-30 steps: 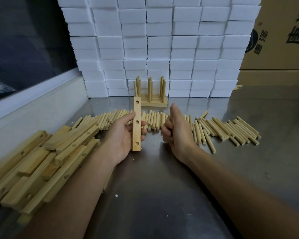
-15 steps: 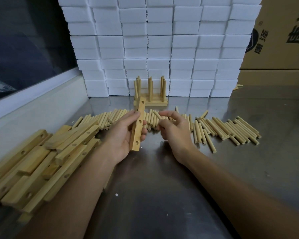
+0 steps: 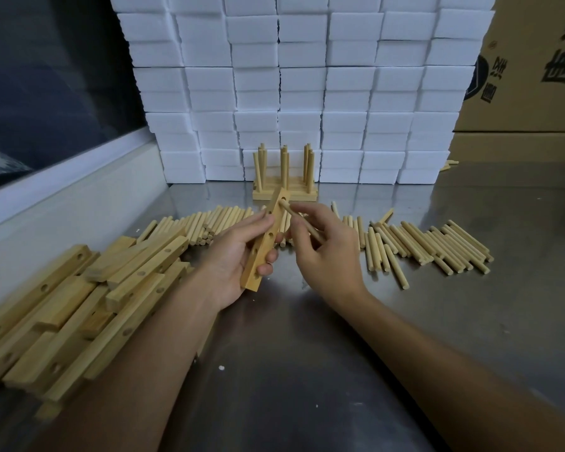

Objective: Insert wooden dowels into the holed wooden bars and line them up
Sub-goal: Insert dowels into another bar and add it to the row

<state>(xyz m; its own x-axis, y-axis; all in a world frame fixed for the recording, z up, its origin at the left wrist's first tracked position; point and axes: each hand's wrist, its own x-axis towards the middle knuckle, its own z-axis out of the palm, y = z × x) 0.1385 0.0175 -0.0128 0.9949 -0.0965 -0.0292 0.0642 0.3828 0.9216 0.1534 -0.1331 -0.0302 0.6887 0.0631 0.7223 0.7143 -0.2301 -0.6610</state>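
The holed bar (image 3: pixel 265 245) was gripped in the left hand (image 3: pixel 238 256) above the tabletop (image 3: pixel 307 353), while the right hand (image 3: pixel 327 252) pinched a dowel (image 3: pixel 302 220) at its top hole. A few doweled bars (image 3: pixel 285 182) stood finished behind; heaps of loose dowels (image 3: pixel 431 246) and bare bars (image 3: pixel 79 305) remained. The cardboard box's (image 3: pixel 535 76) print was unreadable.

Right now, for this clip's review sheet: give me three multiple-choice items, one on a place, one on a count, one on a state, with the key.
1. Where is the pile of holed bars?
A. left of the hands
B. on the foam blocks
C. in the carton

2. How many bars does the left hand hold?
A. none
B. one
C. three

3. The dowel in the right hand is:
A. lying on the table
B. fully seated
C. tip at the held bar's top hole

Key: A, pile lies left; B, single bar gripped; C, tip meets the hole.
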